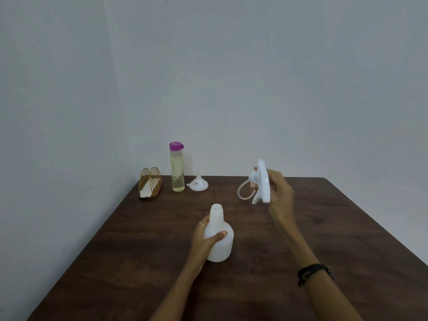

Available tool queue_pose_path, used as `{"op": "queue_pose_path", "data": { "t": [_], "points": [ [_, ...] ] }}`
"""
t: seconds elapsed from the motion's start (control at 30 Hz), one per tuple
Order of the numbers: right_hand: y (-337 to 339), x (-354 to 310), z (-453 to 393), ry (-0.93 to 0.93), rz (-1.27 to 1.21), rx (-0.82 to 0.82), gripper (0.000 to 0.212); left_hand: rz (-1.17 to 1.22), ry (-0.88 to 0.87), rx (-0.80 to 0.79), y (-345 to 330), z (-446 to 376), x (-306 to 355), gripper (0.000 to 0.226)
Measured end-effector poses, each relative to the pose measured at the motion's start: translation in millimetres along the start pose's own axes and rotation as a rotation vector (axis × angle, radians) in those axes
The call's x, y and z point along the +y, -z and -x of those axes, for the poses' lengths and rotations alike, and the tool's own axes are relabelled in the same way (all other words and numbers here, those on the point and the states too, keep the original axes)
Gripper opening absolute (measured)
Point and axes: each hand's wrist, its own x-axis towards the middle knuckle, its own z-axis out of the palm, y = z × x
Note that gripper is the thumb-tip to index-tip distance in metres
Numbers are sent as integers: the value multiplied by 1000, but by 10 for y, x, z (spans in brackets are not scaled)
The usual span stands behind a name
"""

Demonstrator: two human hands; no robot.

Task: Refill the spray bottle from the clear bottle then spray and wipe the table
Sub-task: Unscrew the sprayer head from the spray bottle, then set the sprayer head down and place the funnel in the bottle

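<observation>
At the worktop's (324,228) centre the left hand (203,239) grips the open spray bottle (220,242), the right hand's (278,195) fingers hold its sprayer head (262,181) at two o'clock; next the funnel (198,183) and clear bottle (177,167), eleven o'clock.

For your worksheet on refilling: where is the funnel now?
In the head view, the white funnel sits upside down at the table's far edge, just right of the clear bottle.

open: table (324,228) middle, right | obstacles: far-left row of napkin holder (150,183), clear bottle (177,167), funnel (198,183)
</observation>
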Motion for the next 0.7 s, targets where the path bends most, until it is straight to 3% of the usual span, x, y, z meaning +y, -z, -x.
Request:
{"op": "queue_pose_path", "data": {
  "t": [0.1, 0.3, 0.4, 0.53, 0.7],
  "points": [
    [85, 371, 155, -73, 131, -101, 51, -9, 4, 5, -2, -10, 9, 63],
    [290, 841, 316, -35, 492, -413, 27, -21, 4, 10, -11, -12, -18, 65],
    [395, 928, 362, -38, 690, -589, 29, -3, 8, 30, -14, -19, -16, 64],
    [468, 936, 433, 9, 864, -702, 24, 17, 5, 27, -20, -4, -14, 75],
    [524, 1077, 456, 42, 992, -847, 28, 29, 12, 36, -16, -12, -29, 72]
  ]
}}
